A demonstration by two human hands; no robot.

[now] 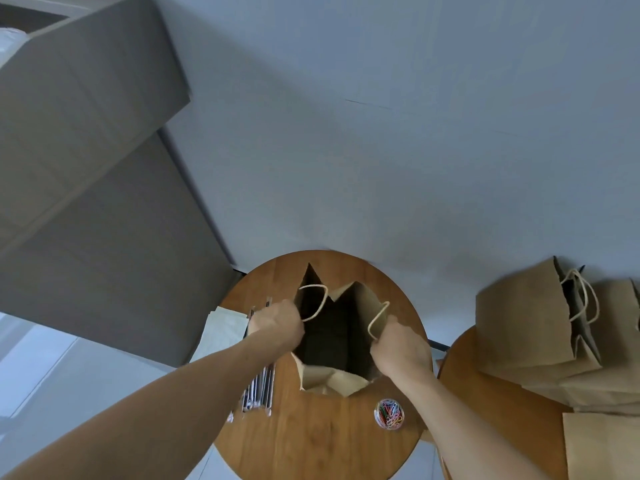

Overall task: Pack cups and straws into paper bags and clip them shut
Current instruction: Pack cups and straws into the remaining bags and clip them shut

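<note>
A brown paper bag (pixel 329 379) with twine handles stands open on the round wooden table (pixel 311 438). My left hand (pixel 275 323) grips the bag's left rim. My right hand (pixel 398 344) grips the right rim beside the handle. The mouth is spread wide and its inside is dark, so I cannot tell what lies in it. A bundle of wrapped straws (pixel 258 393) lies on the table under my left forearm. A small clear tub of coloured paper clips (pixel 389 413) sits near the table's front right. No cups are in view.
A second wooden table (pixel 491 410) at the right carries a pile of brown paper bags (pixel 540 327). A pale folded sheet (pixel 225 323) lies at the first table's left edge. Grey cabinets (pixel 97 202) rise at the left, a plain wall behind.
</note>
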